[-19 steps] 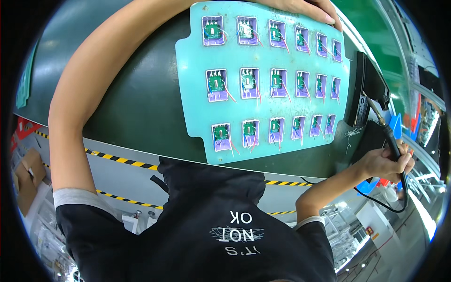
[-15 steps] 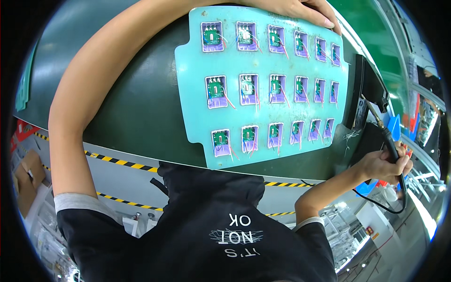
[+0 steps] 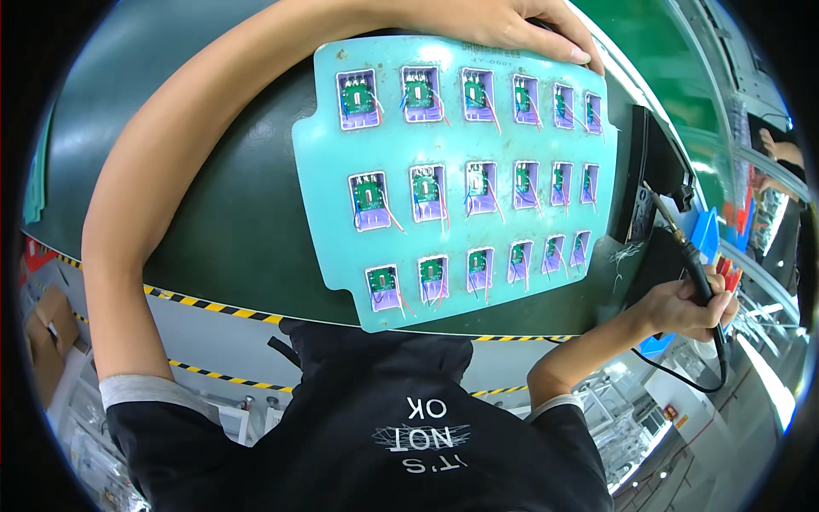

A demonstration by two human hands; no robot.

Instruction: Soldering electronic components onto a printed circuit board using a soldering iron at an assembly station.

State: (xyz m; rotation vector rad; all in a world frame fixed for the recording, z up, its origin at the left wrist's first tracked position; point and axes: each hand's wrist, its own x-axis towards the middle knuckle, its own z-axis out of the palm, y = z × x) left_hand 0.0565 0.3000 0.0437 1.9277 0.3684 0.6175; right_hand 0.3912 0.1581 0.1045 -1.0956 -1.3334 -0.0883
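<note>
A turquoise fixture plate [image 3: 388, 149] lies on the dark green bench. Its rows of rectangular pockets hold purple housings, each with a small green circuit board [image 3: 368, 194] and thin red, white and blue wires. My left hand [image 3: 546, 32] reaches around the plate's far side and grips its far right edge, the thumb on top; some fingertips are hidden. Right of the plate, my right hand [image 3: 689, 309] is closed around the black handle of a soldering iron [image 3: 698, 271]. The iron's metal tip points up and away, apart from the plate.
A black holder [image 3: 646, 171] stands right of the plate, with pale wire scraps [image 3: 627, 253] near it. The iron's cord [image 3: 674, 373] loops below my right hand. Blue bins [image 3: 705, 235] sit further right. Another person's hand [image 3: 781, 149] shows at the far right.
The whole view has shifted, so the plate and bench appear lower and further left. Both hands keep their hold, and the iron stays off the plate.
</note>
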